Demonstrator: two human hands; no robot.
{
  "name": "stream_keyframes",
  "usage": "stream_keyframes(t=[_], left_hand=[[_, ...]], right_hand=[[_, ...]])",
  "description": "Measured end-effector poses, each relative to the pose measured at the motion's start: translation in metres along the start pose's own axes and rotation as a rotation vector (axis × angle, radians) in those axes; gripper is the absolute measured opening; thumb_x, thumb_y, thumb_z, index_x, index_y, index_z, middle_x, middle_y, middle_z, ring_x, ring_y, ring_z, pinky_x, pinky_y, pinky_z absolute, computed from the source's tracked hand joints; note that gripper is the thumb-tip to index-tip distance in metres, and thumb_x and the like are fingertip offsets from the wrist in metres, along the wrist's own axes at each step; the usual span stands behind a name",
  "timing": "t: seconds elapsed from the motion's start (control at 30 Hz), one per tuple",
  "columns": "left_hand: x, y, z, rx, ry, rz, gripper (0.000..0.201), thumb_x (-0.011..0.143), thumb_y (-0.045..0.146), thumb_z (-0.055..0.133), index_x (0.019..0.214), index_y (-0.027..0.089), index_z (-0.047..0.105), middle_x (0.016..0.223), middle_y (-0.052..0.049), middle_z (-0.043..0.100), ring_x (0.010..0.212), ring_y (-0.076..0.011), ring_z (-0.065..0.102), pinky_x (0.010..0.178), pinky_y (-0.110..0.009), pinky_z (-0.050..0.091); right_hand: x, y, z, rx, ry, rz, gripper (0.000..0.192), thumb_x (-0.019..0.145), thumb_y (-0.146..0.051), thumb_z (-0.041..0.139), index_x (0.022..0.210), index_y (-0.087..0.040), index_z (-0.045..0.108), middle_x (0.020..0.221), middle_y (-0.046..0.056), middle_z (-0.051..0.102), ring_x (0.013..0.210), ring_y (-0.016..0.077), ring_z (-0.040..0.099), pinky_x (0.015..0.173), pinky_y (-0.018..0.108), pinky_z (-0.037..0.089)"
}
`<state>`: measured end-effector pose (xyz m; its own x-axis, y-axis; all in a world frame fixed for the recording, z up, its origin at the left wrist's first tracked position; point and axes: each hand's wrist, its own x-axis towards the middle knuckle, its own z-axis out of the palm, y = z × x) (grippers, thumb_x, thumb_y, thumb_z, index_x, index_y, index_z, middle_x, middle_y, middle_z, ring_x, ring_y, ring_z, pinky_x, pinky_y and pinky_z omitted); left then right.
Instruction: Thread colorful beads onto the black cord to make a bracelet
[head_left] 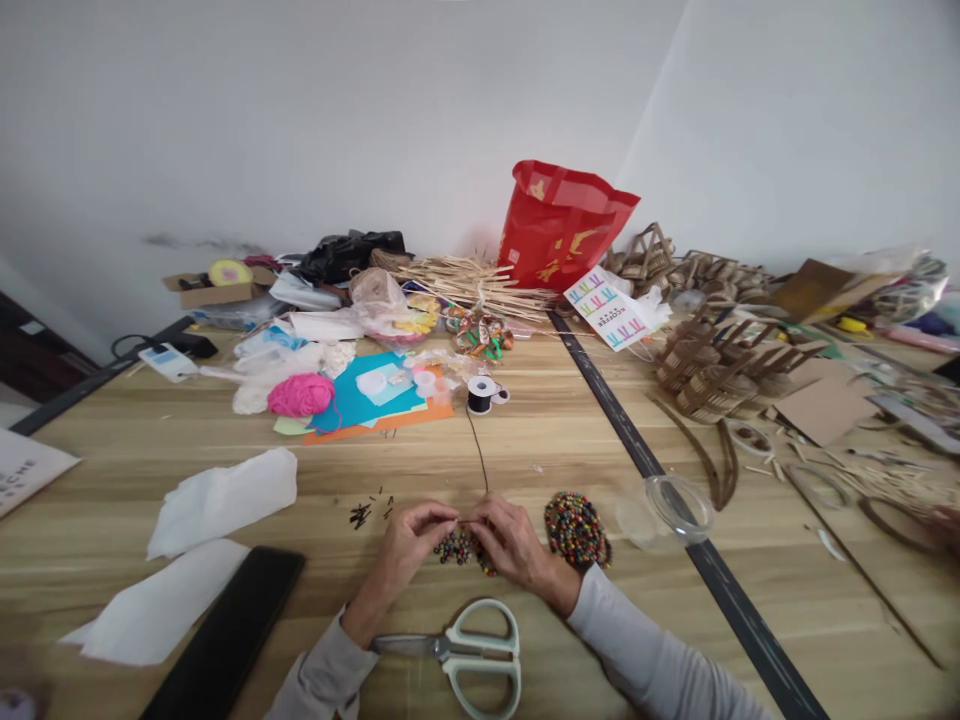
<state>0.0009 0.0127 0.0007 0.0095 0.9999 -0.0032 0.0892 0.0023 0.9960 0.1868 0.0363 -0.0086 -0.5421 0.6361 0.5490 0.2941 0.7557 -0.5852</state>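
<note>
My left hand (411, 545) and my right hand (516, 545) meet tip to tip over a small patch of loose multicoloured beads (452, 548). From a spool (481, 396), a thin black cord (478, 450) runs down to my right hand, whose fingers are pinched on it. The fingers of my left hand are also pinched; what lies between them is too small to make out. A larger heap of beads (576, 530) lies just right of my right hand. Scissors with pale handles (484, 660) rest below my hands, and short black bits (361, 515) lie to the left.
White paper sheets (221, 500) and a black slab (232, 630) lie at left. A clear round container (680, 508) stands at right, near small woven baskets (705, 375). Pink yarn (301, 395), blue sheets (352, 395), sticks (469, 283) and a red bag (562, 225) line the back.
</note>
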Motion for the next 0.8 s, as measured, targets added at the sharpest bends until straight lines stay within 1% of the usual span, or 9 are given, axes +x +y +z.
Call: stream_keyframes(t=[0.17,0.43,0.57,0.8], left_hand=[[-0.0004,0.0005,0.0006,-0.018,-0.013,-0.017,0.016,0.064,0.028,0.071,0.073,0.015,0.073,0.074,-0.007,0.075,0.07,-0.0202,0.067,0.07,-0.03,0.055],[-0.002,0.0016,0.0027,0.025,-0.023,0.029,0.013,0.066,0.027,0.069,0.071,0.015,0.072,0.071,-0.006,0.074,0.068,-0.0195,0.066,0.067,-0.029,0.053],[-0.0018,0.0006,0.0029,0.024,-0.01,0.054,0.011,0.067,0.025,0.069,0.07,0.016,0.072,0.071,-0.006,0.073,0.067,-0.0186,0.065,0.067,-0.028,0.053],[-0.0011,-0.0026,0.0027,-0.008,-0.032,0.009,0.011,0.065,0.024,0.069,0.071,0.015,0.071,0.069,-0.005,0.073,0.066,-0.0184,0.065,0.065,-0.028,0.053]], right_hand=[[0.0009,-0.0036,-0.0023,0.013,-0.007,-0.006,0.013,0.093,-0.019,0.042,0.087,-0.018,0.053,0.075,0.004,0.057,0.07,0.0154,0.052,0.061,0.025,0.041],[-0.0014,-0.0039,-0.0019,0.007,-0.004,-0.028,0.012,0.093,-0.019,0.041,0.086,-0.018,0.051,0.075,0.004,0.056,0.068,0.015,0.051,0.06,0.025,0.04],[-0.0022,-0.0038,-0.0015,-0.011,-0.004,-0.019,0.012,0.093,-0.019,0.041,0.086,-0.019,0.051,0.075,0.004,0.055,0.069,0.0153,0.051,0.062,0.026,0.04],[-0.0024,-0.0045,-0.0012,-0.036,0.0,-0.008,0.012,0.093,-0.02,0.041,0.085,-0.018,0.05,0.074,0.004,0.055,0.068,0.0154,0.051,0.06,0.025,0.039]])
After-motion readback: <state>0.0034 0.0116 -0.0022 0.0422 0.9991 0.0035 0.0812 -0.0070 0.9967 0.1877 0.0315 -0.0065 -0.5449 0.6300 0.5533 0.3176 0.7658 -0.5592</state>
